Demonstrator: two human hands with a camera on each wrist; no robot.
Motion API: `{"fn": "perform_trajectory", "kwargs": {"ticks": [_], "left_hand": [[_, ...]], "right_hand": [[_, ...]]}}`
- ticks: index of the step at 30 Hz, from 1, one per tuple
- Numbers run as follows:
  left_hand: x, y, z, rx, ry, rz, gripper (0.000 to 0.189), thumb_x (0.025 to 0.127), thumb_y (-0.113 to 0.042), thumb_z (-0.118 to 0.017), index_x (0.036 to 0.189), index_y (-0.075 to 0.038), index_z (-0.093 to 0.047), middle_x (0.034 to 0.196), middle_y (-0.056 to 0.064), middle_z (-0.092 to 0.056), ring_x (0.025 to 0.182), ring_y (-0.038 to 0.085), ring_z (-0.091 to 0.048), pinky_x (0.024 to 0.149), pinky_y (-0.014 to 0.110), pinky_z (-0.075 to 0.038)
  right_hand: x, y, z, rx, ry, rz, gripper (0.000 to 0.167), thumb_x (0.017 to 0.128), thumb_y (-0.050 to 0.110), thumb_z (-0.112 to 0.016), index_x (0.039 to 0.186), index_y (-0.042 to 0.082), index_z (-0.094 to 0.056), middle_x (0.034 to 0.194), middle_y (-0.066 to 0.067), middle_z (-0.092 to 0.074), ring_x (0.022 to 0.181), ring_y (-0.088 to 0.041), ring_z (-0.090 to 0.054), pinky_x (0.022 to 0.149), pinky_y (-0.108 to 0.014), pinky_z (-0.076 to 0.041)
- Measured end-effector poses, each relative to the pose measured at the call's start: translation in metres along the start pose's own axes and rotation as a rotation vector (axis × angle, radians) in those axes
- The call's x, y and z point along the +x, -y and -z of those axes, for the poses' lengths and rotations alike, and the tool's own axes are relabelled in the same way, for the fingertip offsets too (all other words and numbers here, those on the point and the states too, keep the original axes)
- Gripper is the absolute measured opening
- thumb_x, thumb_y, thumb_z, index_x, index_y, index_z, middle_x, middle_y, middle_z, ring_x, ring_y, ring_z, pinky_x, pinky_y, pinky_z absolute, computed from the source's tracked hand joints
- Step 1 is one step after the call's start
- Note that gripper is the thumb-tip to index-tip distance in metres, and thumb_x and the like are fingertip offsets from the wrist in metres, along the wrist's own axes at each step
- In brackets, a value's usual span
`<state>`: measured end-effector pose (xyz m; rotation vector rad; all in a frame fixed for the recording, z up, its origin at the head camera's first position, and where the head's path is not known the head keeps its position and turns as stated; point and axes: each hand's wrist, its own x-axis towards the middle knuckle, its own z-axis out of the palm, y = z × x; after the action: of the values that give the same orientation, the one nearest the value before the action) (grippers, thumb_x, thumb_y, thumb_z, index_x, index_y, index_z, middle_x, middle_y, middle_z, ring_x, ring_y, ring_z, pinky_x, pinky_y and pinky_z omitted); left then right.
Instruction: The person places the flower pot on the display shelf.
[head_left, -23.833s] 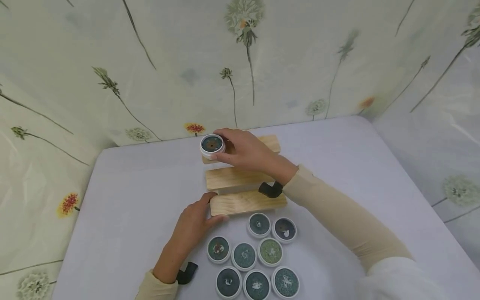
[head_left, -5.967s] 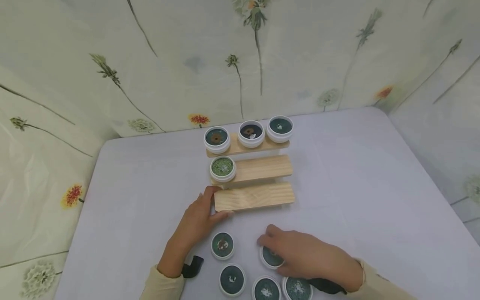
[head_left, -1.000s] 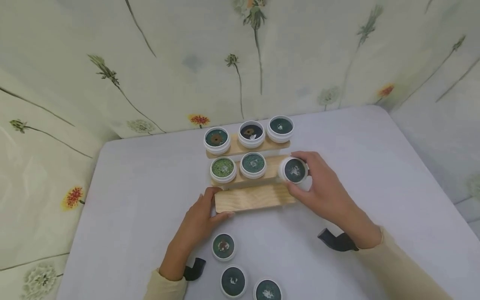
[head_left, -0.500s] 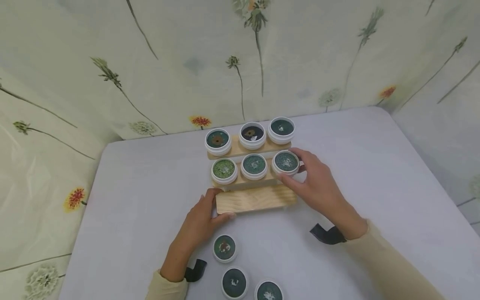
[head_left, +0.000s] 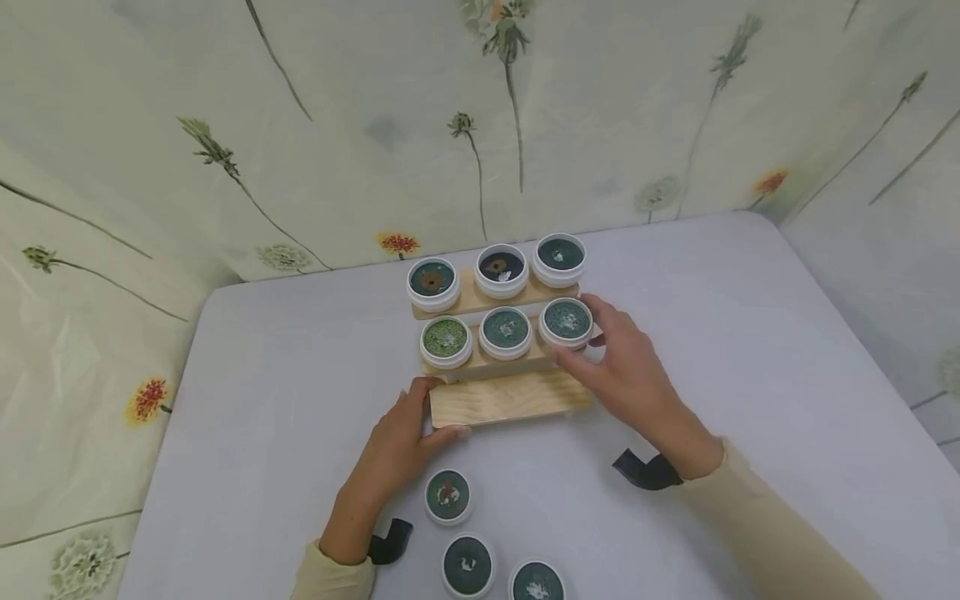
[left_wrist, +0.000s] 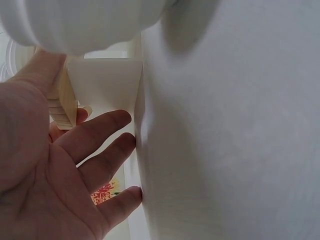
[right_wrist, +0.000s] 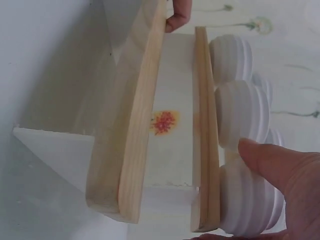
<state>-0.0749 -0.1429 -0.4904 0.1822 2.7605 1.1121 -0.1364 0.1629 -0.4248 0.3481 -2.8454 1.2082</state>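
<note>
A three-tier wooden display stand (head_left: 510, 402) sits mid-table, its planks on white supports. My left hand (head_left: 393, 442) pinches the left end of the lowest plank (left_wrist: 62, 102) between thumb and index finger; the other fingers spread, tips against the white tabletop. My right hand (head_left: 630, 367) grips a small round white jar (head_left: 567, 321) with a speckled teal top, at the right end of the middle plank. In the right wrist view that jar (right_wrist: 247, 197) rests against the plank, thumb on its side. Beside it stand a teal jar (head_left: 506, 331) and a green one (head_left: 446, 339).
Several jars occupy the top plank, among them a dark one (head_left: 502, 268) in the middle. Near the front edge of the table (head_left: 277, 400) lie three more jars, one with a brown-and-white mark (head_left: 448, 496). A flower-printed curtain (head_left: 360, 150) hangs behind.
Over the last second my right hand has brought the jar left and set it onto the middle plank's right end. Earlier, the planks held fewer jars. My left hand has kept its place.
</note>
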Motion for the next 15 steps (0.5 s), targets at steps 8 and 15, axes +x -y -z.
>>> {"fn": "perform_trajectory", "kwargs": {"ticks": [8, 15], "left_hand": [[-0.001, 0.002, -0.001, -0.004, 0.003, 0.018, 0.072, 0.088, -0.045, -0.083, 0.144, -0.021, -0.046, 0.149, 0.014, -0.058, 0.144, 0.042, -0.046, 0.122, 0.058, -0.029], [0.0, 0.001, 0.0, -0.005, -0.01, -0.003, 0.072, 0.089, -0.045, -0.083, 0.144, -0.02, -0.045, 0.149, 0.012, -0.058, 0.143, 0.04, -0.048, 0.122, 0.057, -0.029]], "right_hand": [[-0.028, -0.009, 0.001, -0.113, 0.24, -0.116, 0.1, 0.088, 0.046, -0.084, 0.156, -0.008, -0.033, 0.144, -0.033, -0.052, 0.125, -0.048, -0.058, 0.102, -0.062, -0.05], [-0.056, -0.008, 0.002, -0.253, 0.382, -0.154, 0.094, 0.087, 0.054, -0.082, 0.147, -0.009, -0.048, 0.132, -0.026, -0.065, 0.122, -0.045, -0.061, 0.098, -0.061, -0.052]]}}
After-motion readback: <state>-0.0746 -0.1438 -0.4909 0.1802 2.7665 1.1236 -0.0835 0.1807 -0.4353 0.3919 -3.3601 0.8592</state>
